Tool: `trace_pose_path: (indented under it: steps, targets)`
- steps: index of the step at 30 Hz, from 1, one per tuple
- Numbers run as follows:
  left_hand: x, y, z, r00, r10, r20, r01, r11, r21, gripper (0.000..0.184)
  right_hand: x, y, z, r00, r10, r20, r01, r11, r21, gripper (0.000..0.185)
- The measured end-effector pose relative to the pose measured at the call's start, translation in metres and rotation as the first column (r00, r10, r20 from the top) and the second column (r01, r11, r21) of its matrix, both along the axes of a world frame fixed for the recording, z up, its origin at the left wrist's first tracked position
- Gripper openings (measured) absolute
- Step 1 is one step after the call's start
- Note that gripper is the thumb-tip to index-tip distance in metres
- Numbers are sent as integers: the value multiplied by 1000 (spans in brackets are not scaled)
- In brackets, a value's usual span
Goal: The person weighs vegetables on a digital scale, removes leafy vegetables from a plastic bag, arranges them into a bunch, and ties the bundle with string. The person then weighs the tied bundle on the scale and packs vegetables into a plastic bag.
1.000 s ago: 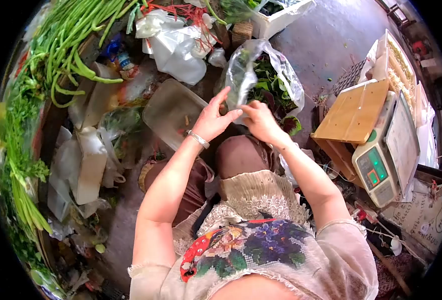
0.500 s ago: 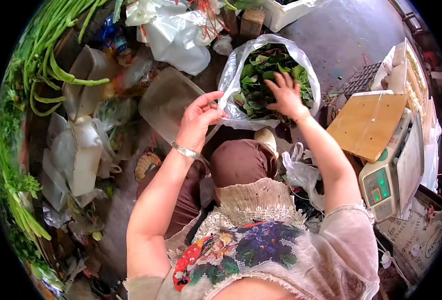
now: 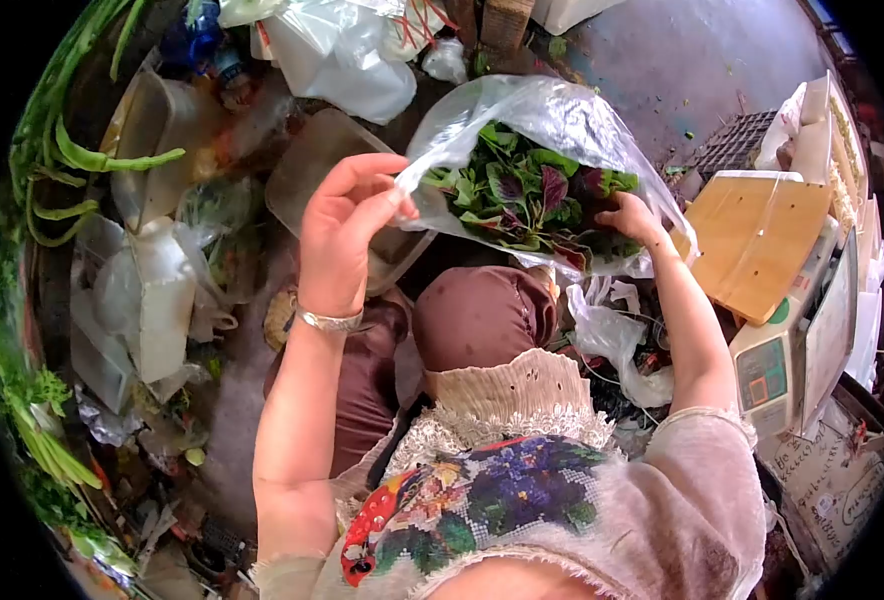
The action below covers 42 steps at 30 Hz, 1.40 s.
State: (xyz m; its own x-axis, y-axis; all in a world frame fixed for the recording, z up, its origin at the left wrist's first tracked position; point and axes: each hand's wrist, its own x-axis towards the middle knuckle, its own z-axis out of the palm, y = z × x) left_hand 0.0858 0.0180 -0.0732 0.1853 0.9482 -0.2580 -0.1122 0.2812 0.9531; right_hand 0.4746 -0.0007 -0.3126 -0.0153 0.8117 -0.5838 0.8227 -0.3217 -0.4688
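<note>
1. Clearly, the left hand (image 3: 347,235) has its thumb and fingers pinched together on the left edge of a wide-mouthed clear plastic bag (image 3: 552,102); holding that edge raised and taut should keep the mouth open.
2. The bag lies at the centre of the scene, just beyond the brown-trousered knee (image 3: 477,315), with loose green and dark purple leaves (image 3: 527,195) inside.
3. The right hand (image 3: 630,220) reaches in at the bag's right side; its fingers are hidden, so I cannot tell whether they are closed on any leaves.
4. Since the leaves look tender, a loose scooping touch would probably bruise them less than a squeeze.
5. The bag's right corner comes close to a flat tan board (image 3: 762,235); whether they touch is unclear, so lifting the thin film gently might avoid a snag.
</note>
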Motion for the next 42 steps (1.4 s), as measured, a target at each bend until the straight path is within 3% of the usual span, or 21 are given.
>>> trace_pose_path:
  steps: [3,7,13,14,15,19,20,21,22,24,25,27,28,31,34,35,37,38,39,41,42]
  targets:
    - [4,-2,-13,996,-80,-35,79,996,-34,26,-30,11,48,982,99,158,-112,991,75,44]
    - [13,-5,-11,988,-153,-27,152,988,-35,28,-84,19,78,970,226,93,-242,824,512,47]
    - [9,-1,-9,994,-109,25,109,994,14,28,-173,-2,55,783,587,206,-620,706,342,78]
    - [7,-1,-9,997,-78,31,77,997,21,28,-173,-1,41,775,588,231,-631,738,240,79]
    - [2,1,-10,998,-65,2,65,998,15,28,-164,-2,14,722,562,404,-676,696,240,77]
    - [-7,3,-8,1000,-18,11,18,999,-37,27,-98,0,-33,594,425,683,-703,687,183,79]
    - [-7,2,-8,1000,-17,26,18,999,-44,27,-91,2,-20,506,509,697,-690,723,-27,79]
    - [-4,1,-8,999,-13,32,15,999,-46,27,-87,7,-7,692,504,517,-557,828,-61,78]
    - [-2,0,-7,999,-28,36,30,999,-39,27,-74,4,-29,683,491,541,-545,835,-71,75]
    - [0,-2,-8,998,-37,41,38,999,-33,27,-34,-11,-143,796,314,517,-449,880,156,66]
    - [1,-3,-8,998,-48,45,50,998,-25,27,-53,7,-93,973,-53,223,41,998,56,53]
    - [0,-3,-10,997,-61,49,62,998,-21,26,-74,4,-82,938,-40,345,-3,992,123,38]
    - [-1,-3,-11,998,-55,24,56,998,-25,26,-74,2,-59,857,245,454,-416,849,327,35]
    - [-4,-2,-14,999,-50,20,50,998,-23,26,-74,18,-24,807,388,445,-507,842,186,50]
    - [-5,-2,-14,998,-44,42,45,999,-25,26,-63,20,1,843,357,402,-474,846,243,46]
    - [-5,-1,-15,998,-42,43,43,999,-28,26,-55,24,-1,910,295,293,-374,889,265,43]
    - [-6,-1,-16,998,-44,36,45,999,-24,26,-40,14,25,946,294,136,-324,849,416,42]
    - [-5,-1,-16,998,-51,28,52,999,-18,25,-33,16,23,928,361,87,-337,722,605,43]
    - [-5,-2,-17,998,-52,32,52,998,-16,25,-23,18,24,957,289,34,-279,878,389,51]
    - [-5,-2,-17,998,-56,37,57,998,-21,25,-15,15,33,970,179,-161,-102,912,398,55]
    - [-5,-2,-18,998,-56,39,57,998,-20,25,-16,21,59,969,181,-166,-134,956,263,58]
